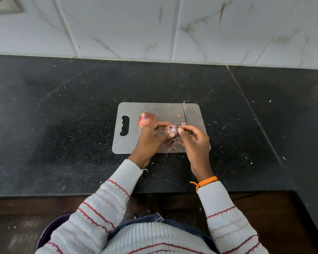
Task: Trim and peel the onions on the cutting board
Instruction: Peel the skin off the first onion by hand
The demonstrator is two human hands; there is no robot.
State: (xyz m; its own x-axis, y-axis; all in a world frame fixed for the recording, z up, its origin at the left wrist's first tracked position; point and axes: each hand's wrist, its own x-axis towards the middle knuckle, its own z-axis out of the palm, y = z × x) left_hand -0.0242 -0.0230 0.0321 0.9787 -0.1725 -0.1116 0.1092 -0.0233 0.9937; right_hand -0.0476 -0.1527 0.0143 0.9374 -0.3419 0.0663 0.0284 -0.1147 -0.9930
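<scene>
Status: I'm roughly midway, by my read. One onion (171,129) is in work, purple flesh showing, so most of its outer skin looks off; the root end faces up and still looks rough, can't tell if it's trimmed. Second onion (146,119) lies on the cutting board (155,109) just left of my left hand (151,139), dry skin and stem tip still on, so that one is all left to do. Knife (186,112) lies flat on the board's far right. Skin scraps (171,146) lie on the board under my hands.

Left fingers clamped round the peeled onion, index over the top, thumb below, held just above the board. Right hand (193,138) beside it, thumb and index pinched together at the onion's right edge, likely on a bit of skin, too small to confirm
</scene>
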